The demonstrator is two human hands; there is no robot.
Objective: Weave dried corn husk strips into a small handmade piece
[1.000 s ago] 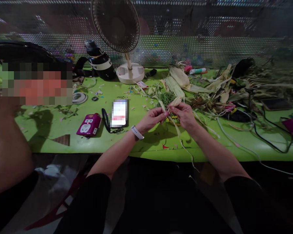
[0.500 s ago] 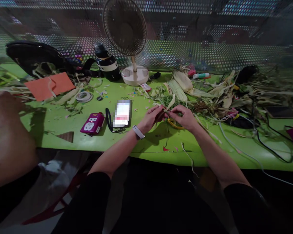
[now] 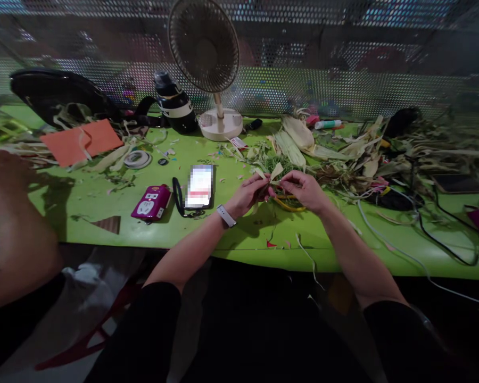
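Observation:
My left hand pinches a pale strip of corn husk, its short ends standing up between my hands. From the other side my right hand closes its fingertips on the same strip. Below my fingers a yellow loop lies on the green table; I cannot tell what it belongs to. Just behind my hands are broad corn husks and a heap of green stringy plant matter.
A lit phone and a purple power adapter lie left of my hands. A fan and a bottle stand behind. Cables run across the right side. A co-worker's arm rests at far left.
The husk's ends between my fingers have spread, with a second tip now showing on the left. My right hand has shifted slightly rightward, away from the left.

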